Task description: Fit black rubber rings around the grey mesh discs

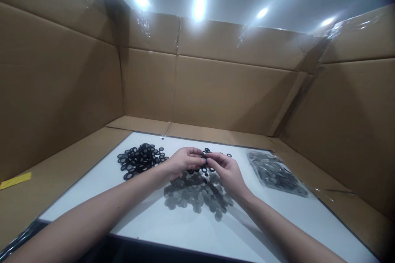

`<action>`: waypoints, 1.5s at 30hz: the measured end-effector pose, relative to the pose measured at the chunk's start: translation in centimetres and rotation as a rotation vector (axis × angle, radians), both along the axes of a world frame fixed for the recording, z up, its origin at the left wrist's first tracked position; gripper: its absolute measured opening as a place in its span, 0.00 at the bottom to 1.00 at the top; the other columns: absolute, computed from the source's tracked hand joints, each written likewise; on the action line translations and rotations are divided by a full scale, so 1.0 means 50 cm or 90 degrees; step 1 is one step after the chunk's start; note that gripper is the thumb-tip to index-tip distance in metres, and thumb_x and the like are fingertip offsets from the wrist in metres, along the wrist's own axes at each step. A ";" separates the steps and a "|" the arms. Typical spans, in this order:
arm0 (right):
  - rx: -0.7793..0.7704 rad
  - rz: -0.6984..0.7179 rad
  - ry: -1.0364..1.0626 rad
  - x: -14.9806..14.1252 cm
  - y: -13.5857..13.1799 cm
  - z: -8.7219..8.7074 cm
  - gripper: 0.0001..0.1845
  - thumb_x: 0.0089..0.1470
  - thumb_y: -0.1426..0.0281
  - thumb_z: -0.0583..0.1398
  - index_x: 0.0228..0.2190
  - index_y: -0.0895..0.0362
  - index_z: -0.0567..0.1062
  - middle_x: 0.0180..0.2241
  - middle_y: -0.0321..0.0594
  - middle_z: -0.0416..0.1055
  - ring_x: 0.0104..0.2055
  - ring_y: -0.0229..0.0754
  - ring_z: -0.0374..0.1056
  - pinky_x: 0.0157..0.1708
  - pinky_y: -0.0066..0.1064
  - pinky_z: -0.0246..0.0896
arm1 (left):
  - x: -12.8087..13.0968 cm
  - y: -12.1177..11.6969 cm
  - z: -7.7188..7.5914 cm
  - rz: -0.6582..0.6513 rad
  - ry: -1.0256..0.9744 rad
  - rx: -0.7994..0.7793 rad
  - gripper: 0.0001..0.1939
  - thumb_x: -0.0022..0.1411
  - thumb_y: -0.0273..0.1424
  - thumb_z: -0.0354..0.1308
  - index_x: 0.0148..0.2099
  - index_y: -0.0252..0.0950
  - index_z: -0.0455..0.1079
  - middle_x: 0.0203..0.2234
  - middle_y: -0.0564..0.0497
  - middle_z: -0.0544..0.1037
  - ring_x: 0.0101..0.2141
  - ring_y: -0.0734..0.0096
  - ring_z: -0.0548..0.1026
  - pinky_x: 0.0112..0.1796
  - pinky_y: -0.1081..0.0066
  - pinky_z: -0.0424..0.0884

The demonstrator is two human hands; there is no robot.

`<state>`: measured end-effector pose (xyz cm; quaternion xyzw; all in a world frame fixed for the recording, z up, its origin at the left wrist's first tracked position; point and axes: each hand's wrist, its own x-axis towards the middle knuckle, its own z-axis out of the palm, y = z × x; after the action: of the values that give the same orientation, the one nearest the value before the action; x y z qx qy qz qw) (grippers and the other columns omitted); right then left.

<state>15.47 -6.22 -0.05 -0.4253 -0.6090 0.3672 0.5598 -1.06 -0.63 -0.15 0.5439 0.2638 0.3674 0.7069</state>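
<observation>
The board point(101, 183) is white. On its left, the rings point(142, 159) are black with grey centres; at its middle, the discs point(197, 195) are grey and the held piece point(204, 160), partly hidden, looks black. Behind it the wall point(234, 90) is brown; left of it, the strip point(16, 180) is yellow.

Cardboard walls point(234, 94) stand behind and on both sides of the white table point(166, 226) — a yellow strip point(15, 181) lies to its left, and bright ceiling lights point(200, 6) shine high beyond it.

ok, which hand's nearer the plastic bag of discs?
Right. The right hand is left of the plastic bag, with a gap; the left hand is farther left.
</observation>
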 end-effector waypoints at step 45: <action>0.049 -0.010 -0.053 -0.005 -0.001 -0.003 0.14 0.50 0.65 0.59 0.39 0.55 0.77 0.39 0.42 0.74 0.42 0.45 0.69 0.43 0.38 0.64 | 0.011 -0.021 -0.008 0.075 -0.039 0.023 0.18 0.47 0.31 0.66 0.40 0.32 0.68 0.35 0.45 0.75 0.37 0.69 0.75 0.44 0.66 0.68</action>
<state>15.20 -6.26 -0.20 -0.4232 -0.6420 0.3213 0.5527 -0.49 -1.67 -0.53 0.5286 0.2667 0.4300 0.6816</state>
